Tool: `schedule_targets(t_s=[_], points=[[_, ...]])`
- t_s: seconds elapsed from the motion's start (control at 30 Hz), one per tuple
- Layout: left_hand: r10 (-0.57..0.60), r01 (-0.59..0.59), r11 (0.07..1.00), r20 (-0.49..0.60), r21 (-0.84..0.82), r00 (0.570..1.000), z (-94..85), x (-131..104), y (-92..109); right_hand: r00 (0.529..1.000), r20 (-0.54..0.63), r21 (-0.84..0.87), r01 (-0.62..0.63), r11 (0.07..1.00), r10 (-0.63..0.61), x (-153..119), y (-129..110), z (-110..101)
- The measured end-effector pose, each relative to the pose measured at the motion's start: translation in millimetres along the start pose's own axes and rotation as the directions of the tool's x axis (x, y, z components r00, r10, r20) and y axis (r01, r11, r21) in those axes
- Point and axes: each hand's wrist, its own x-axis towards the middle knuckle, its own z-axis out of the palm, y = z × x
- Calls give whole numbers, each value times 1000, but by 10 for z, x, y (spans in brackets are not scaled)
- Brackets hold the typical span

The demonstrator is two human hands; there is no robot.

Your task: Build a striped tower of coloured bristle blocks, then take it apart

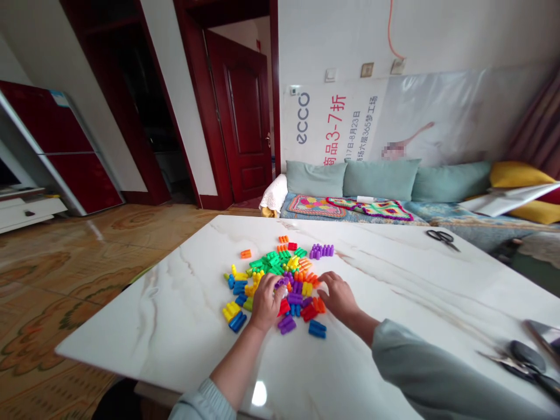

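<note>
A heap of bright plastic building blocks, in short joined-tube shapes, lies on the white marbled table. My left hand is over the front left of the heap, its thumb and fingers closed around a purple block. At the heap's right side is my right hand, fingers bent and apart beside some orange blocks; no block shows in its grasp. Green blocks are bunched behind the hands. Purple blocks stand in a group at the back right. A blue block lies nearest me.
Black-handled scissors lie near the table's far right edge. More scissors and a dark flat device are at the near right. Beyond the table stands a sofa with green cushions. A red door is behind, left of it.
</note>
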Motion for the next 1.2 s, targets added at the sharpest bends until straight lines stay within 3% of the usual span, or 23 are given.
schedule_targets(t_s=[0.1,0.23,0.37,0.47,0.53,0.6,0.73,0.83,0.93,1.2], points=[[42,-41,998,23,-37,999,-23,6,50,996,-69,329,75,941,-55,111,-313,-17],[57,-54,995,40,-80,998,-14,-15,64,992,-48,568,124,813,-118,120,-627,45],[71,-69,995,28,-73,997,-5,-35,64,998,11,730,29,683,-55,45,-709,132],[92,-88,993,64,-76,994,-5,-35,73,997,16,783,33,621,-73,30,-651,129],[87,-80,994,88,-81,992,-5,-30,74,996,1,748,55,661,-85,84,-562,82],[55,-48,996,89,-75,994,-2,-21,62,999,-29,651,50,757,-41,198,-417,2],[-18,21,998,50,-51,999,22,-1,5,982,-114,218,-125,968,153,507,35,-190],[-38,41,998,53,-56,998,44,9,-29,976,-91,82,-192,978,200,691,382,-258],[-31,36,997,75,-72,997,50,16,-35,972,-70,7,-226,974,226,808,604,-197],[-93,101,988,72,-113,993,-5,50,-33,954,-187,13,-237,971,235,849,772,116]])
